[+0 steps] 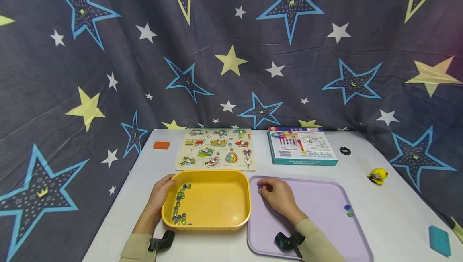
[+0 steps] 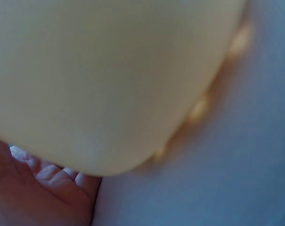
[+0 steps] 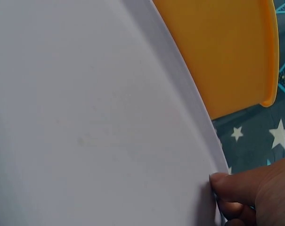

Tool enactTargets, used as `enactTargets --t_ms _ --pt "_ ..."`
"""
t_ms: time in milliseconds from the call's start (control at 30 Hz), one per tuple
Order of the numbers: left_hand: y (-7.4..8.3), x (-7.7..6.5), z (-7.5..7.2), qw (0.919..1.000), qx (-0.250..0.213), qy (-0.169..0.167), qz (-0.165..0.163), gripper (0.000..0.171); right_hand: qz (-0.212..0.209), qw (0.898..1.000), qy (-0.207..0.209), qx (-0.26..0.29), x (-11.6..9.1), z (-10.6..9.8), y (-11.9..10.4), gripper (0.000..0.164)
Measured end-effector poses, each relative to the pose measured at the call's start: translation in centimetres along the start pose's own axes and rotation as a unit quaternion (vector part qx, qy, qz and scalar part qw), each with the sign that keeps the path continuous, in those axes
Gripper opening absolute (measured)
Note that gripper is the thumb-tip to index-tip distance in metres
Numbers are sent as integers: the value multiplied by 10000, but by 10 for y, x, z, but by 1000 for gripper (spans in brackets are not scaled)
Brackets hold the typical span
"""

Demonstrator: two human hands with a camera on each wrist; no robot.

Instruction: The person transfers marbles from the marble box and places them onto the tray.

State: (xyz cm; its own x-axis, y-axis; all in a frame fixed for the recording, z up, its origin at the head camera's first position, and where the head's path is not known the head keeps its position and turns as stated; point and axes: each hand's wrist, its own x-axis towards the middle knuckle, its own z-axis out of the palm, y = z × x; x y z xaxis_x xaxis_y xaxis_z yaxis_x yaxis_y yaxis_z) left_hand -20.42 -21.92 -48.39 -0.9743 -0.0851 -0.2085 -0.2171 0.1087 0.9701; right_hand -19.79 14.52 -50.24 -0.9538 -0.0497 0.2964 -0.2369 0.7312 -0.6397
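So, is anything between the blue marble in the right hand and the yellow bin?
Just two edges: the left rim of the tray, then the right wall of the bin. Nothing else visible lies between that and the marble in the right hand.

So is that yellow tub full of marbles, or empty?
Neither: the yellow tub is partly filled. In the head view, marbles gather along its left side, while the middle of its floor shows bare.
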Motion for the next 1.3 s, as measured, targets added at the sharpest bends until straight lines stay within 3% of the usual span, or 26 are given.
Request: enactTargets --t_ms 167,400,533,733,900,1033,1200,1300 --pt "-1 0 0 10000 25 25 30 34 27 9998 -55 209 1 -2 0 22" --pt "-2 0 0 10000 -23 67 63 32 275 9943 -208 1014 3 -13 -13 25" --pt "-1 0 1 10000 15 59 63 33 129 9900 -323 1367 0 -19 -37 19" --pt "0 -1 0 10000 71 56 30 33 -609 9811 -758 1672 -7 -19 -88 14" --pt "0 0 0 9999 81 66 -44 33 -1077 9715 -1229 1718 -11 -3 -122 12" --pt "0 2 1 9999 90 78 -90 33 -1276 9623 -1807 1585 -11 17 -136 10" --pt "-1 2 1 9999 56 72 -118 33 -1037 9449 -2932 1018 -10 41 -143 22" --pt "-2 2 1 9999 48 56 -112 33 -927 9339 -3371 755 -10 52 -147 26"
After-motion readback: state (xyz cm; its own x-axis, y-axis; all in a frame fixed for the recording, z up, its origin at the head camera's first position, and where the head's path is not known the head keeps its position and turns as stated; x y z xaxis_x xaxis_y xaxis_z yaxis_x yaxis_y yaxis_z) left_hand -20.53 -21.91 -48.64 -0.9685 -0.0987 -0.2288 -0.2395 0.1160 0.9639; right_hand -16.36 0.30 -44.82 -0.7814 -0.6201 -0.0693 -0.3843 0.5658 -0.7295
